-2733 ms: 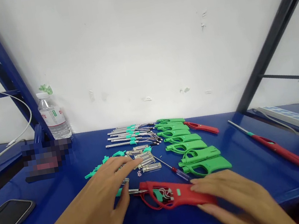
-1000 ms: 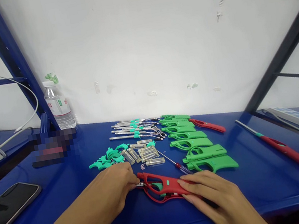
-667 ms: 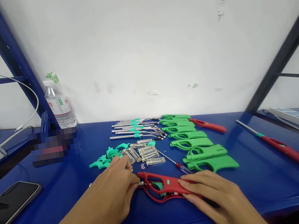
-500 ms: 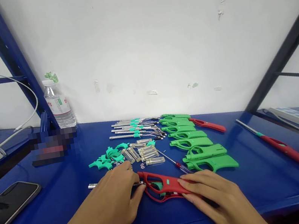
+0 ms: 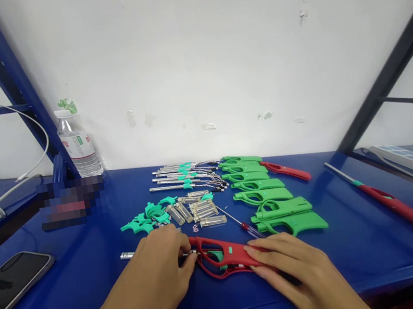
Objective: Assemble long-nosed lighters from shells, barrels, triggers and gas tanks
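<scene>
A red lighter casing (image 5: 235, 251) lies on the blue table, its two halves partly parted, with a teal trigger showing in its opening. My left hand (image 5: 158, 268) is closed at the casing's front end, thumb and finger pinching around a metal lighter tube (image 5: 127, 256) whose tip sticks out to the left. Most of that tube is hidden under the hand. My right hand (image 5: 298, 265) grips the rear of the casing, fingers on top and along the near side. Just beyond the hands are teal triggers (image 5: 156, 211), clear fuel tanks (image 5: 203, 209) and a screwdriver (image 5: 247, 227).
Metal tubes with wires (image 5: 178, 176) lie in a row at the back. Several green casings (image 5: 265, 196) are lined up on the right, near a red casing piece (image 5: 286, 170). An assembled red lighter (image 5: 397, 207) lies far right. A phone (image 5: 10, 287) and bottle (image 5: 78, 147) are left.
Both hands keep their hold on the red casing. The left thumb and finger have shifted very slightly at its front end, and the whole view has moved a little.
</scene>
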A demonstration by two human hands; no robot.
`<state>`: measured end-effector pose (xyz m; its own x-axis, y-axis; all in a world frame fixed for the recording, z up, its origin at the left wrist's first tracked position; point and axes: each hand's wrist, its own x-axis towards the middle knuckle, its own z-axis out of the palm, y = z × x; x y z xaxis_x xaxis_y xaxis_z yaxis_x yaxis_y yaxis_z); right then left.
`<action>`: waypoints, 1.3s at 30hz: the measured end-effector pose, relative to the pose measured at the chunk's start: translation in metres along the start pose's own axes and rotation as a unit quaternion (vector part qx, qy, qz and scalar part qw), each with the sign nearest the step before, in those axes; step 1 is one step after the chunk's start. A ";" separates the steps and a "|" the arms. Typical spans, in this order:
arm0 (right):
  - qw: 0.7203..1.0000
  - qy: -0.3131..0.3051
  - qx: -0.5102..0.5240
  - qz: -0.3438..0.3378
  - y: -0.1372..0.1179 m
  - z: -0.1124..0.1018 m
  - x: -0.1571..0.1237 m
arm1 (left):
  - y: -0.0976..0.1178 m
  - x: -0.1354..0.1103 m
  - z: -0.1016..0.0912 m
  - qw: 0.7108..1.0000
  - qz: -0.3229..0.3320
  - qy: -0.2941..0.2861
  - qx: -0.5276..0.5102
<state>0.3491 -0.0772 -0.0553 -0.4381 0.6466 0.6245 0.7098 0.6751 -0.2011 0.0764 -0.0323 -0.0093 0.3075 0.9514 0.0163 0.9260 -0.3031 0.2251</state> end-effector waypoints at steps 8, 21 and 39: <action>1.000 0.007 0.002 -0.003 0.001 0.001 -0.001 | -0.006 -0.005 0.026 0.997 -0.008 0.081 -0.014; 1.000 0.008 0.005 -0.004 0.000 0.001 0.000 | -0.001 -0.002 0.011 0.998 -0.037 -0.011 -0.052; 1.000 -0.003 0.001 0.007 0.002 0.002 -0.004 | -0.007 -0.002 0.029 0.996 -0.020 0.051 -0.070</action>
<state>0.3510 -0.0781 -0.0595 -0.4318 0.6580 0.6169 0.7148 0.6668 -0.2109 0.0761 -0.0337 -0.0390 0.2406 0.9653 0.1011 0.8956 -0.2609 0.3604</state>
